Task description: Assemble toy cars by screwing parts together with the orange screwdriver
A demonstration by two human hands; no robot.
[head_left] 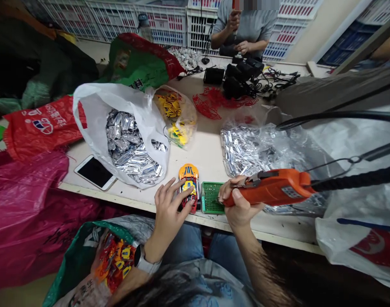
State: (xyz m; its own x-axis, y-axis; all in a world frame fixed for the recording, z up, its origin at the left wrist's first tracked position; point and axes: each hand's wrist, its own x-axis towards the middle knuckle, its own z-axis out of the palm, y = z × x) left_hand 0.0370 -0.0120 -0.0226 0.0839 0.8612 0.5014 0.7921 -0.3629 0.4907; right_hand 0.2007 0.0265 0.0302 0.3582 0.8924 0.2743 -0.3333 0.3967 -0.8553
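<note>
An orange and yellow toy car (189, 170) lies on the white table near its front edge. My left hand (169, 204) reaches over it from the left, fingers stretched and apart, with the index finger and thumb touching its yellow and red parts. An orange electric screwdriver (274, 187) is gripped in my right hand (241, 207); its body points left and its cord runs off to the right. Beneath its front end is a green perforated tray (210, 196), partly covered by my right hand. The screwdriver's tip is hidden.
A white bag (89, 106) of silvery parts stands left, beside a phone (95, 172). Behind is a clear bag of yellow parts (172, 111). More silvery parts (242, 149) lie right. Red frames (214, 102) and black devices (239, 79) lie farther back. A person (246, 30) works opposite.
</note>
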